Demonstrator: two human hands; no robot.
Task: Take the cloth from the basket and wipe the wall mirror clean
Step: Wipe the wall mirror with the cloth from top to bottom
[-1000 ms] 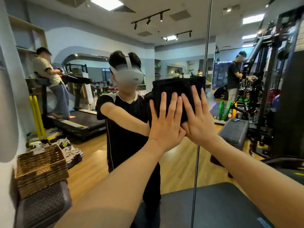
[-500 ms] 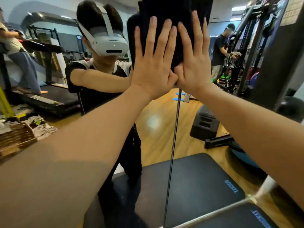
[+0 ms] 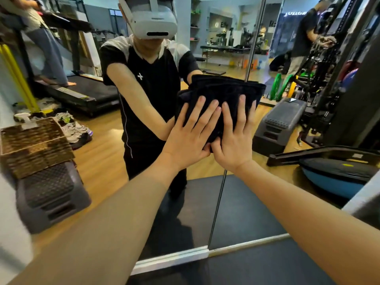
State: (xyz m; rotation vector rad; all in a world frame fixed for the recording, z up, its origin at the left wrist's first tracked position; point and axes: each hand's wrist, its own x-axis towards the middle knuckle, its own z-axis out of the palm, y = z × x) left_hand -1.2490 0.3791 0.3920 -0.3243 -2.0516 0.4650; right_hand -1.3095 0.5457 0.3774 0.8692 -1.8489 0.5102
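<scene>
Both hands have come down the wall mirror (image 3: 236,202) since half a second ago, when they pressed the cloth high at the top edge of the view; the black cloth (image 3: 222,93) now sits at mid-height, over the reflected person's waist rather than beside the headset. The left hand (image 3: 188,138) and right hand (image 3: 234,144) lie side by side with straight, slightly spread fingers, palms flat on the lower half of the cloth, pressing it against the glass; neither curls round it. The thumbs meet at the cloth's bottom edge. The cloth's top edge rises above the fingertips and straddles the vertical seam (image 3: 218,204) between mirror panels, which runs on below the wrists.

The wicker basket (image 3: 35,147) stands well left of the hands on a dark step platform (image 3: 51,196), its left side cut off by the frame. The palms and the glass under the cloth are hidden. The spray bottle (image 3: 24,120) behind the basket is blurred.
</scene>
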